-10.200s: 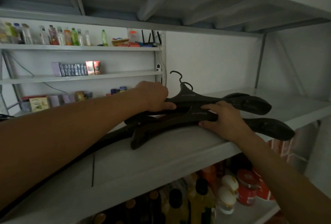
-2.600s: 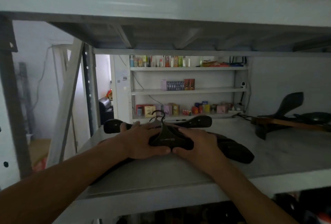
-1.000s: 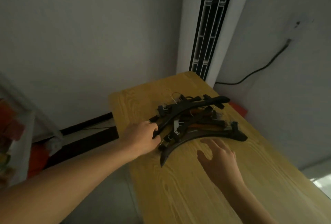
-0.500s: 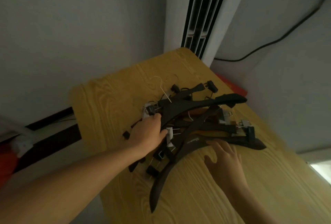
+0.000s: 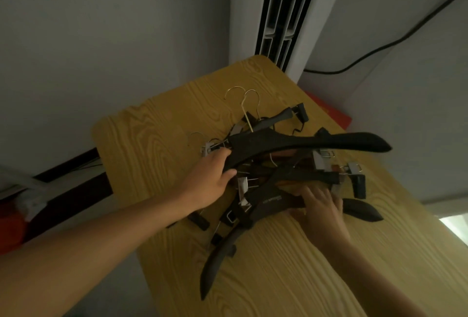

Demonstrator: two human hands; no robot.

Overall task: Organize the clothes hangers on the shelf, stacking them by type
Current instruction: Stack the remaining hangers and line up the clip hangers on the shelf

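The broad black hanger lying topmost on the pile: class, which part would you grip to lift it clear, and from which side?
Probably grip the broad black hanger at its thick centre, near where the left hand holds it, coming from above. Its arms taper, and clip hangers are tangled beneath.
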